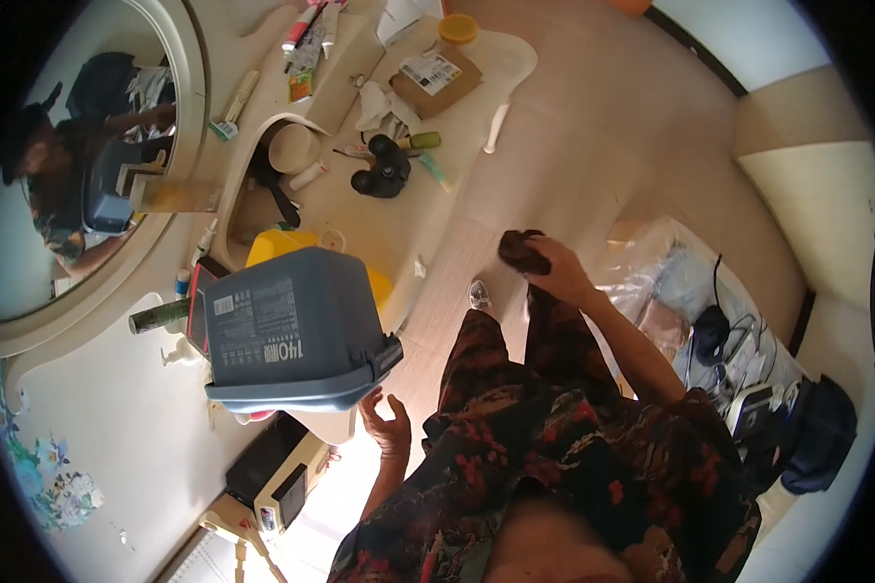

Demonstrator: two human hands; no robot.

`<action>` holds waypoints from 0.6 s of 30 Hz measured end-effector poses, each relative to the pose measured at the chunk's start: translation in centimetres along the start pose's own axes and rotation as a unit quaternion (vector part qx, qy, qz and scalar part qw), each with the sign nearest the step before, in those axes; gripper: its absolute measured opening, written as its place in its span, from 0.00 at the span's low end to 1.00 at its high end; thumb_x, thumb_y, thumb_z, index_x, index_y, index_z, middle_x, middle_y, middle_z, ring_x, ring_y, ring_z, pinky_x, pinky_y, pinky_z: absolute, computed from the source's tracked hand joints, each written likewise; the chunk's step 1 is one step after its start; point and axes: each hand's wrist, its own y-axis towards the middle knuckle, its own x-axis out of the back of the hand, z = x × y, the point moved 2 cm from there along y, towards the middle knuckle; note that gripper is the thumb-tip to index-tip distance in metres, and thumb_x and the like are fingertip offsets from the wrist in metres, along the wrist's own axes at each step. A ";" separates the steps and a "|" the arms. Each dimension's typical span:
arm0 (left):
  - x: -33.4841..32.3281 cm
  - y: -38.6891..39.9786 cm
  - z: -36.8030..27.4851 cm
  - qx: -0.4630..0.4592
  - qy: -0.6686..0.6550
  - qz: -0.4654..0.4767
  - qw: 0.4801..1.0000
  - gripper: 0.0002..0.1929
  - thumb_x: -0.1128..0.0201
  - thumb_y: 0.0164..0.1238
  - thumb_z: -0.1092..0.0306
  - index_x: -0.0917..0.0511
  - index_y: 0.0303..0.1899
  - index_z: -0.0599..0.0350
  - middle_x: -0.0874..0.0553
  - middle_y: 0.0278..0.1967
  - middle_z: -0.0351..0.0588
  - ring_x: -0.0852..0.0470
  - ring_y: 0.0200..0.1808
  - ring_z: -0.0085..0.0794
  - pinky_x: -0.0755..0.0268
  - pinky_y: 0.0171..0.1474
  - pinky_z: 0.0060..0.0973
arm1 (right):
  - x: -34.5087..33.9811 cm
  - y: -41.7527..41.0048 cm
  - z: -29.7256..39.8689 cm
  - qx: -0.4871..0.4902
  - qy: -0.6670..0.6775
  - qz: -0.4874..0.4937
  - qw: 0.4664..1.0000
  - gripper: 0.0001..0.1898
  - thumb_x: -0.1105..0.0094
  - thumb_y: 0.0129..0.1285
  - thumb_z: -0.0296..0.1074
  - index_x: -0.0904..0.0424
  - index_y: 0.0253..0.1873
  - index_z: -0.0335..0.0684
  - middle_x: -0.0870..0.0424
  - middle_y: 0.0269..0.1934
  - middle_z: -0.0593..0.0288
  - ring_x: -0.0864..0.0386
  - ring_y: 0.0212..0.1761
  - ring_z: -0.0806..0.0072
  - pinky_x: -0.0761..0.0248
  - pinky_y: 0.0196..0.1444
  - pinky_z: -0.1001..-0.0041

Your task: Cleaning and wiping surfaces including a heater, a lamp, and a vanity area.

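My right hand [560,271] is wrapped around a dark brown object [523,252], held above the floor; its kind is unclear. On the other side, my left hand [388,425] has thumb and fingers apart, just beside the rim of a grey plastic box [292,328]. Some fingertips pass behind that rim, so contact with it cannot be made out. The box has a blue-grey lid and a dark side latch, and its printed face points up at me. Behind it, part of a yellow container [281,245] shows on the cream dressing table [357,226].
Black binoculars [383,169], a cardboard parcel [435,80] and a yellow-lidded jar [458,29] stand on the table. A round mirror [62,182] is at left. To my right lies a plastic-covered pile [671,306] with cables and a dark bag [820,437].
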 end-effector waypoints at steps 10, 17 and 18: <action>-7.8 -3.0 -5.1 0.232 -0.063 -0.011 0.971 0.15 0.42 0.62 0.80 0.22 0.51 0.63 0.14 0.36 0.51 0.14 0.36 0.33 0.19 0.40 0.26 | 12.1 11.4 -7.3 0.002 0.103 -0.113 0.988 0.26 0.33 0.54 0.28 0.27 0.59 0.33 0.19 0.51 0.45 0.20 0.53 0.52 0.27 0.57 0.65; -12.8 -7.7 -9.3 0.357 -0.089 0.025 0.930 0.11 0.39 0.62 0.77 0.19 0.47 0.61 0.12 0.35 0.49 0.13 0.35 0.30 0.21 0.39 0.26 | 19.3 25.7 -8.2 0.143 -0.139 -0.106 0.974 0.25 0.32 0.53 0.31 0.25 0.59 0.40 0.25 0.59 0.46 0.26 0.58 0.50 0.30 0.59 0.56; -13.4 -8.1 -10.0 0.372 -0.109 0.015 0.922 0.10 0.39 0.64 0.76 0.19 0.47 0.61 0.12 0.34 0.50 0.13 0.35 0.30 0.21 0.39 0.26 | 19.1 27.4 -7.8 0.148 -0.195 -0.067 0.967 0.26 0.32 0.53 0.33 0.25 0.59 0.43 0.27 0.61 0.48 0.27 0.59 0.51 0.31 0.60 0.55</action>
